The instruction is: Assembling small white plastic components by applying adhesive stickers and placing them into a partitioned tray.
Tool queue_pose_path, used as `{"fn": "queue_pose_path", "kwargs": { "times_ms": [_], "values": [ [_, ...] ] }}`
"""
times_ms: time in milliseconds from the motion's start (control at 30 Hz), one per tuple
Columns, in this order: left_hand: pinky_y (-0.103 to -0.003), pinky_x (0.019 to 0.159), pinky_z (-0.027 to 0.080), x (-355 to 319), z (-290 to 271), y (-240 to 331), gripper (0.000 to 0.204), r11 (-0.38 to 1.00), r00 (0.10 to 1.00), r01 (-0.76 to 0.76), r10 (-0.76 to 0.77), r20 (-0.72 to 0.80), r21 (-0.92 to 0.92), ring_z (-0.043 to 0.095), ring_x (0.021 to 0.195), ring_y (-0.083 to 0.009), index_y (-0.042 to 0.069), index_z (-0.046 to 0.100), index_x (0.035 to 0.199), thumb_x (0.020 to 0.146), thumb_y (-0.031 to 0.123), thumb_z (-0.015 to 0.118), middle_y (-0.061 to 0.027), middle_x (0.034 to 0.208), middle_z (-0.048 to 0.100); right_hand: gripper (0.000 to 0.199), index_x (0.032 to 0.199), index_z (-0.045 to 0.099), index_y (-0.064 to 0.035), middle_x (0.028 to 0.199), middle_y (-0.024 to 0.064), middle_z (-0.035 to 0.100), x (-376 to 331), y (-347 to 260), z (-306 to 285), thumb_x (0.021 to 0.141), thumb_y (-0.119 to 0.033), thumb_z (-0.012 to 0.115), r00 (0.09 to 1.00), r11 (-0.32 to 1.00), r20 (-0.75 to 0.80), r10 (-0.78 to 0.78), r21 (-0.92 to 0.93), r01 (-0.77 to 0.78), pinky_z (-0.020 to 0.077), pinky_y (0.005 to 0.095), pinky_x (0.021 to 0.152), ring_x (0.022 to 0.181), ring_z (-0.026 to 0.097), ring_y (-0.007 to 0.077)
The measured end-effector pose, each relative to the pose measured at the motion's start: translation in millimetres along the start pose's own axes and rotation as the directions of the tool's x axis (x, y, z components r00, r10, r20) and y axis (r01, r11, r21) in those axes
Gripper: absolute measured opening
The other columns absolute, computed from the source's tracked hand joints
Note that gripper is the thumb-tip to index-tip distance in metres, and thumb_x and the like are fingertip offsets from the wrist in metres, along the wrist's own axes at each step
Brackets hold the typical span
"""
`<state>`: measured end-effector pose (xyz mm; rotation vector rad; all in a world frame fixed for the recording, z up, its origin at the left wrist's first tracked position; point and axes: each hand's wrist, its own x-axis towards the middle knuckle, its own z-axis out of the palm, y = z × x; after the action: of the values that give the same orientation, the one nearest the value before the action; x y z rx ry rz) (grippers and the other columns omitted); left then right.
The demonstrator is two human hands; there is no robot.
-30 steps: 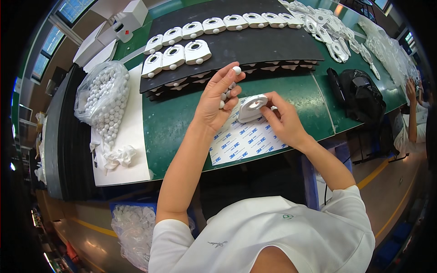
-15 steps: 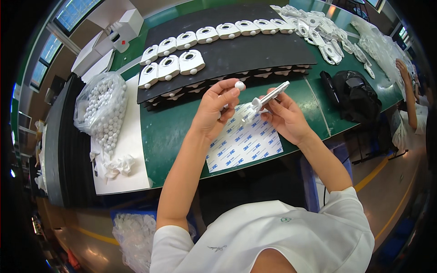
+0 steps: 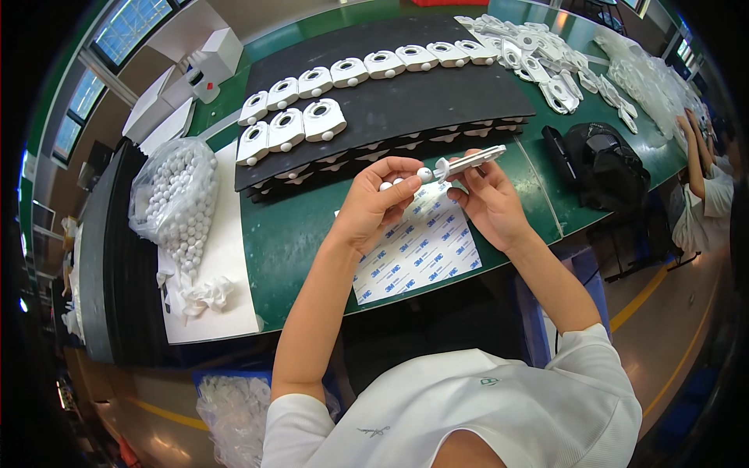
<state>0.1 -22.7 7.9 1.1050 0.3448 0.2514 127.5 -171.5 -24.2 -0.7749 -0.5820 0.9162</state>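
A green table point(image 3: 281, 257) stands above yellow-lined floor point(image 3: 659, 316).

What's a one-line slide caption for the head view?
Left hand holds a white ball close to the white part in the right hand, above a printed sheet.

This is looking like a factory assembly workshop: identical white parts point(image 3: 346, 73) are lining stacked black boards point(image 3: 421, 93) on the green counter point(image 3: 281, 253), loose pieces point(image 3: 538, 69) are lying heaped near its far right corner, and a bag of white balls point(image 3: 175, 191) is sitting by its left edge. A yellow line point(image 3: 640, 301) is marking the floor point(image 3: 663, 331), and another person point(image 3: 716, 199) is reaching toward the counter's right edge.
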Motion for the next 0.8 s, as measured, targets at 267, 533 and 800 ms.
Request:
{"fn": "queue_pose_path", "kwargs": {
  "times_ms": [267,533,800],
  "values": [
    [-0.013,0.041,0.029,1,-1,-1,0.021,0.999,0.998,0.037,-0.038,0.048,0.021,0.043,0.055,-0.0023,0.005,0.060,0.095,0.078,0.016,0.066,-0.0007,0.076,0.059,0.020,0.112,0.047,-0.0134,0.109,0.0029,0.053,0,0,0,0.092,-0.016,0.046,1.000,0.999,0.020,-0.003,-0.044,0.004,0.0420,0.0285,0.080,0.100,0.051,0.0137],
    [-0.014,0.040,0.027,-1,-2,-1,0.017,0.997,0.997,0.075,-0.076,0.026,0.017,0.039,0.051,-0.0016,0.006,0.059,0.082,0.076,0.019,0.069,0.0008,0.065,0.054,0.015,0.105,0.044,-0.0110,0.095,0.0033,0.053,-1,-1,12,0.091,-0.016,0.047,0.999,0.988,0.015,-0.052,-0.141,0.054,0.0421,0.0264,0.077,0.088,0.051,0.0118],
    [-0.017,0.040,0.024,2,-7,0,0.017,0.999,0.999,0.037,-0.037,0.034,-0.012,0.032,0.046,-0.0026,0.007,0.052,0.072,0.076,0.017,0.066,0.0035,0.057,0.044,0.025,0.111,0.047,-0.0027,0.087,0.0037,0.055,31,-34,39,0.087,-0.008,0.053,0.963,0.847,0.217,-0.160,-0.471,0.246,0.0423,0.0227,0.066,0.073,0.052,0.0098]
  ]
}}
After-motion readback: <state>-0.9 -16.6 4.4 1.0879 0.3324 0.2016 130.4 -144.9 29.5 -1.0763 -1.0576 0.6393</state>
